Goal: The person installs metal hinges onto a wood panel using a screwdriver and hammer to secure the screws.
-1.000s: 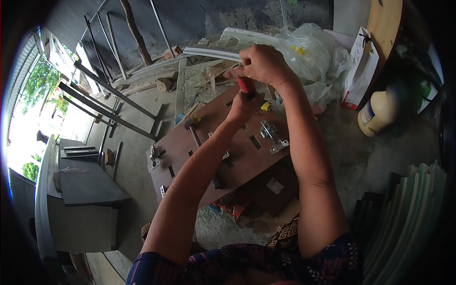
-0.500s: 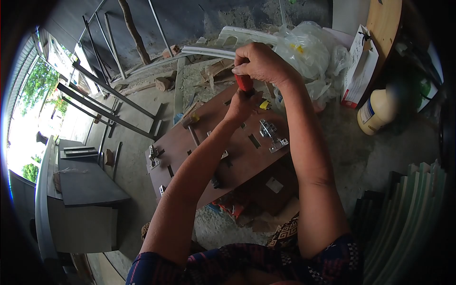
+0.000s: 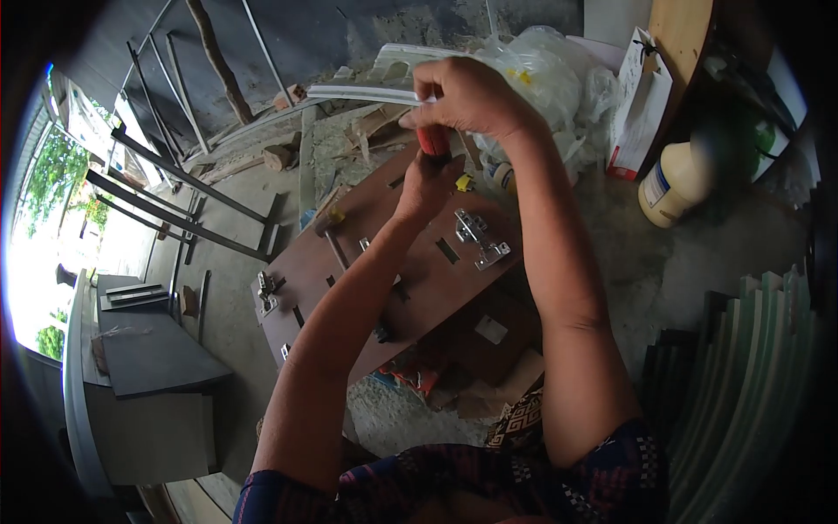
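Note:
My right hand [image 3: 467, 96] grips the top of a red-handled screwdriver [image 3: 431, 141], held upright over the far end of a brown wooden board [image 3: 419, 279]. My left hand [image 3: 423, 188] sits just below it, fingers closed around the lower part of the tool against the board. Its tip is hidden by my left hand. A metal cabinet hinge [image 3: 476, 236] lies on the board to the right of my left hand. Another hinge [image 3: 264, 293] is at the board's left end. A hammer [image 3: 332, 231] lies on the board left of my left arm.
Clear plastic bags [image 3: 541, 70] and white trim pieces [image 3: 367, 92] lie behind the board. A cream bottle [image 3: 676, 179] and white paper bag [image 3: 633, 105] stand at right. Stacked green-edged panels [image 3: 751, 375] fill the right. Dark metal frames [image 3: 175, 188] and a grey cabinet [image 3: 148, 384] stand left.
My hands and the screwdriver stay together at the board's far end. The view has shifted, so everything sits a little higher and more to the left in the picture.

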